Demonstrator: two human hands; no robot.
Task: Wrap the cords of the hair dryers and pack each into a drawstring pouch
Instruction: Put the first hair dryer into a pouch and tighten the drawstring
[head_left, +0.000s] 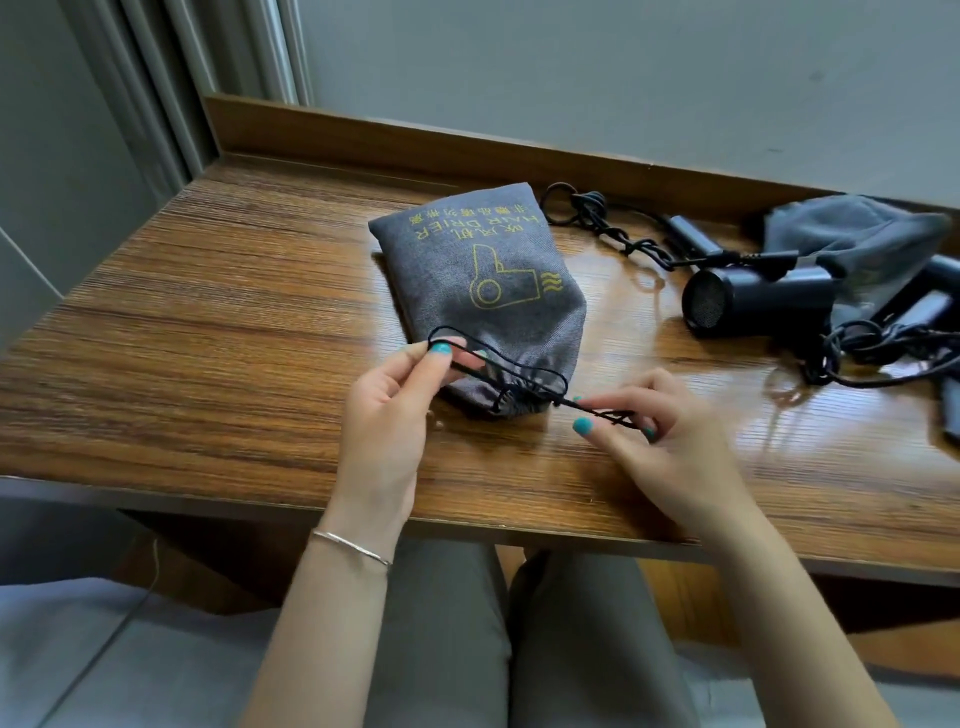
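Observation:
A filled grey pouch with a yellow hair dryer print lies on the wooden table, its gathered mouth toward me. Its black drawstring loops out from the mouth. My left hand pinches one loop of the drawstring at the left of the mouth. My right hand pinches the drawstring's other end to the right of the mouth. A black hair dryer lies bare at the right, its tangled cord trailing behind the pouch. A second grey pouch lies crumpled behind it.
Another black dryer with a loose cord sits at the far right edge. A raised wooden lip runs along the table's back against the wall. My knees are under the near edge.

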